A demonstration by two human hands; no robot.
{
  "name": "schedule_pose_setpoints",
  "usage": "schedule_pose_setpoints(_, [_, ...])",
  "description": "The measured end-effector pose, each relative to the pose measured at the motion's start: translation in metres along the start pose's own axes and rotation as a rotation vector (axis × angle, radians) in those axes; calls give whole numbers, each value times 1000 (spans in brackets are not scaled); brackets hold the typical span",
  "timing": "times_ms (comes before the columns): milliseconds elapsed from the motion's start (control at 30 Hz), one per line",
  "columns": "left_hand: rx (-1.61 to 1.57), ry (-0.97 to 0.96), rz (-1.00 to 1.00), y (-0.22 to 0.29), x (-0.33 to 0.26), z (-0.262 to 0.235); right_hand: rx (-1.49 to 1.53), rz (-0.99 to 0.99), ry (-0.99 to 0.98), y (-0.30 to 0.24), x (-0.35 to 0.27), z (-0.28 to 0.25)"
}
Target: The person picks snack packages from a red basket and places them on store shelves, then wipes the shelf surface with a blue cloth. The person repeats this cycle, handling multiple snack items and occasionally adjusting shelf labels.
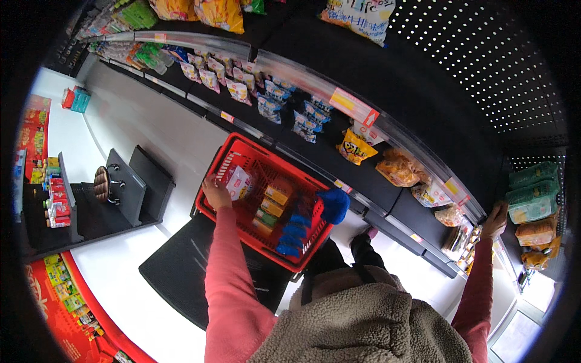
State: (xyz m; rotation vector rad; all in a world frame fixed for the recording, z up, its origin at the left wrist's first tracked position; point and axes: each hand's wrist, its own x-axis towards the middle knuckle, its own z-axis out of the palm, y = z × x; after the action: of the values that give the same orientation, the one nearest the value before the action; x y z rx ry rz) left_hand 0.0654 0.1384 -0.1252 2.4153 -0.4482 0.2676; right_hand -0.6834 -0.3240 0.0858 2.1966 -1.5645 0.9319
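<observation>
1. A brown quilted seat (101,184) sits beside a dark upright panel (129,187).
2. Red packages (59,207) line a black shelf (91,227) at left.
3. Red and teal boxes (79,100) stand together — upper left.
4. Orange snack bags (219,15) show near the top.

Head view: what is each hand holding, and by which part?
The left hand holds the red basket by its left rim. The right hand is beside the green packages; whether it grips anything cannot be told.

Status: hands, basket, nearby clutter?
Left hand on red basket rim. Right hand at shelf edge, grip unclear. Basket holds several packages. Green packs beside right hand.
</observation>
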Motion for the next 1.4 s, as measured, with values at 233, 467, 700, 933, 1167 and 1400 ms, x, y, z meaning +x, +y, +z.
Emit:
schedule_pose_setpoints(233, [-559,12,189,183,82,-23,54,124,-86,-20,-4,-7])
schedule_pose_setpoints(467, [-561,-23,778,415,147,-44,72,161,-98,-39,-4,-9])
schedule_pose_setpoints(700, [-355,97,1139,561,192,-44,47,186,-85,-65,2,-22])
schedule_pose_setpoints(933, [-94,206,1296,629,218,-21,102,128,-36,-82,8,-31])
schedule_pose_setpoints(1167, [12,239,1351,658,214,-12,121,143,-55,-86,9,-36])
schedule_pose_setpoints(1400, [199,79,1214,638,241,-22,132,143,-44,-90,12,-39])
